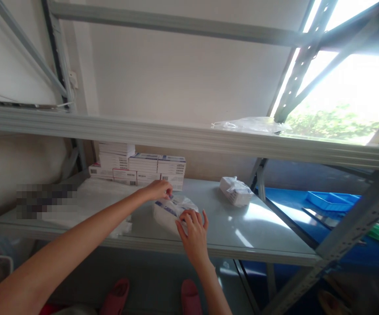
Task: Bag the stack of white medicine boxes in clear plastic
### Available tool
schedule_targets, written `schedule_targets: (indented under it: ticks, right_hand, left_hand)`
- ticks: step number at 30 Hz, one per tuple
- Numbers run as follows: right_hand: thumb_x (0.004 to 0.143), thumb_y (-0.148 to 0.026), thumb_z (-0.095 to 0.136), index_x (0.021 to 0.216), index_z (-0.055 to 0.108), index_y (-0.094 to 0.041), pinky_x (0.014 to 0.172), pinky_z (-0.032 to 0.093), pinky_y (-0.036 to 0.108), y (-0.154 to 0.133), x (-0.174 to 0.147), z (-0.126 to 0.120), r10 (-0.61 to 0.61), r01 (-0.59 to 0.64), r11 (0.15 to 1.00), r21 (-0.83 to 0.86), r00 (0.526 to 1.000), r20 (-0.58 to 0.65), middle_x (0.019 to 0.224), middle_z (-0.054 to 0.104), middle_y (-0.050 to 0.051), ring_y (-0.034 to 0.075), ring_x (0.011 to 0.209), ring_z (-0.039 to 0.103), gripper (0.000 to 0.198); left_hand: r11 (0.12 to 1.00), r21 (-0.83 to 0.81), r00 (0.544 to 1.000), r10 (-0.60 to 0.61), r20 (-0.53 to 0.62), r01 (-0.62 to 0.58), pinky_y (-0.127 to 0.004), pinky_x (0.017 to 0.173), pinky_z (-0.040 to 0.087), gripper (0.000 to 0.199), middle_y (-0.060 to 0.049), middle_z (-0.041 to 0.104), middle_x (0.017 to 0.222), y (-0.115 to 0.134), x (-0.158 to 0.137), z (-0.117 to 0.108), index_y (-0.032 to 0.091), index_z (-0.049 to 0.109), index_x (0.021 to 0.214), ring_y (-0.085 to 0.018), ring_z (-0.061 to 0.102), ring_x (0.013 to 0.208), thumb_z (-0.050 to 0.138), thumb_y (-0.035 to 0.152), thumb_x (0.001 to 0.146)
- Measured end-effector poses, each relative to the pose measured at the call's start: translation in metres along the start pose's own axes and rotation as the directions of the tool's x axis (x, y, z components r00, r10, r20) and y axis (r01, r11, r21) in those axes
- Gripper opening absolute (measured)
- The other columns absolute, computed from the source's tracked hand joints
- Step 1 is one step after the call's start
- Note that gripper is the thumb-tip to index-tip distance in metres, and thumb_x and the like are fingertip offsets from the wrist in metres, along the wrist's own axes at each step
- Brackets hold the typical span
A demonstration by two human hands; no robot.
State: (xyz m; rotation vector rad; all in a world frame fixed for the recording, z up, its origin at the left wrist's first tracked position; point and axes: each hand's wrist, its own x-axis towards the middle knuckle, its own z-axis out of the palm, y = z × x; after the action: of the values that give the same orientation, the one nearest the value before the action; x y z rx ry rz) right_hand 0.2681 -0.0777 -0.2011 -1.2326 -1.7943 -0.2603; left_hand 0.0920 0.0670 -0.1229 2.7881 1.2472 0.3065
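Note:
On the grey shelf a bundle of white boxes in a clear plastic bag [184, 202] lies between my hands. My left hand [158, 189] is at the bundle's far left end, its fingers pinched together on the bag's plastic. At the near right end, my right hand [194, 227] has thumb and index finger closed on the bag, with the little finger held away. Behind the left hand stand stacked white boxes [148, 168] with blue print and barcodes. Farther right on the shelf sits another bagged bundle of white boxes [235, 191].
Flat clear plastic bags [100, 192] lie on the shelf [215, 234] at left. A metal beam [176, 135] crosses above the hands, with more plastic film [248, 124] on it. A slanted upright [336, 218] stands at right, before blue trays [332, 200].

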Motion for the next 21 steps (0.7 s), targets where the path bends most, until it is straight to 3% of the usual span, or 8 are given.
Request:
schedule_targets:
  ticks: [3, 9, 13, 21]
  right_hand:
    - [0.091, -0.027, 0.049, 0.084, 0.056, -0.024, 0.107, 0.017, 0.048, 0.0, -0.001, 0.0, -0.007, 0.007, 1.0, -0.004, 1.0, -0.008, 0.096, 0.063, 0.002, 0.02, 0.098, 0.054, 0.01]
    - [0.091, -0.027, 0.05, 0.083, 0.06, -0.025, 0.108, 0.018, 0.049, -0.003, -0.002, -0.001, 0.017, -0.018, 1.0, -0.022, 0.999, -0.049, 0.097, 0.062, 0.001, 0.02, 0.098, 0.053, 0.012]
    - [0.089, -0.032, 0.054, 0.083, 0.064, -0.026, 0.107, 0.019, 0.054, -0.007, -0.004, -0.008, 0.054, -0.062, 0.997, -0.05, 0.988, -0.147, 0.102, 0.056, 0.004, 0.023, 0.101, 0.049, 0.013]
    - [0.091, -0.028, 0.049, 0.086, 0.064, -0.027, 0.104, 0.023, 0.057, -0.016, -0.025, -0.007, 0.135, -0.139, 0.99, -0.022, 0.982, -0.135, 0.101, 0.054, 0.006, 0.024, 0.099, 0.049, 0.016]
  left_hand:
    - [0.999, 0.04, 0.998, 0.012, -0.058, -0.01, -0.024, 0.068, 0.038, 0.005, -0.002, 0.066, 0.08, 0.001, -0.003, 0.0, 0.017, 0.068, 0.071, -0.018, 0.059, 0.08, 0.068, 0.013, 0.071]
    - [0.985, 0.061, 0.962, 0.169, -0.213, -0.159, -0.027, 0.076, 0.038, 0.012, -0.004, 0.065, 0.078, -0.001, -0.008, -0.009, 0.016, 0.066, 0.072, -0.018, 0.056, 0.082, 0.059, 0.016, 0.081]
    - [0.988, 0.143, 0.935, 0.11, -0.336, -0.065, -0.034, 0.08, 0.034, 0.011, -0.005, 0.068, 0.081, -0.003, -0.005, -0.011, 0.017, 0.065, 0.074, -0.021, 0.052, 0.087, 0.058, 0.019, 0.083]
    - [0.995, 0.091, 0.942, 0.004, -0.337, 0.029, -0.037, 0.082, 0.03, 0.015, -0.006, 0.069, 0.08, -0.016, 0.003, 0.02, 0.017, 0.064, 0.07, -0.024, 0.051, 0.09, 0.056, 0.014, 0.082]
